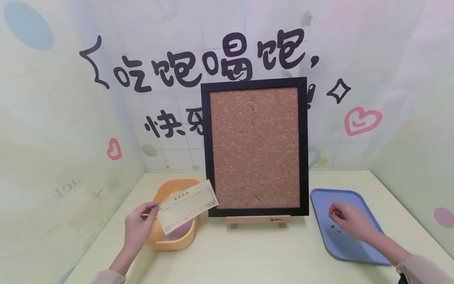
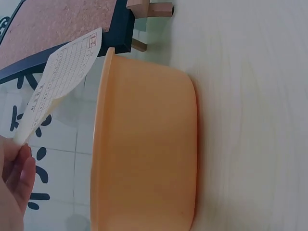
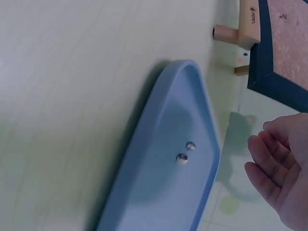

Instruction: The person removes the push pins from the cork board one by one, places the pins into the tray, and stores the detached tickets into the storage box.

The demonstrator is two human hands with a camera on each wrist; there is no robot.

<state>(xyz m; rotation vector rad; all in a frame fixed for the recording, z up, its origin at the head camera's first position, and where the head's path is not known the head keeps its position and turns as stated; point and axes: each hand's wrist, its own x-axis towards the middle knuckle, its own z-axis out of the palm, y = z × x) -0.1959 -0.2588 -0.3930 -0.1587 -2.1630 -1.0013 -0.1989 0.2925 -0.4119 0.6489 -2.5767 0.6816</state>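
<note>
My left hand [image 1: 138, 223] pinches a printed paper slip [image 1: 188, 205] by its left end, thumb against fingers. The slip is a pale yellow form with ruled lines and a small red mark. It slants up to the right over the orange basin [image 1: 170, 245], its far end at the corkboard's [image 1: 255, 150] lower left edge. My right hand [image 1: 349, 221] is above the blue tray [image 1: 324, 236], fingers curled and thumb tip against the index finger. I cannot tell whether something tiny is between them. Two small shiny metal pieces [image 3: 182, 159] lie on the tray.
The black-framed corkboard leans upright on a small wooden easel [image 1: 259, 220] at the table's back centre. Something purple [image 1: 182, 230] lies inside the basin. A printed backdrop [image 1: 170, 31] with large characters stands behind, with curtains at both sides. Bare tabletop [image 1: 248, 256] lies in front.
</note>
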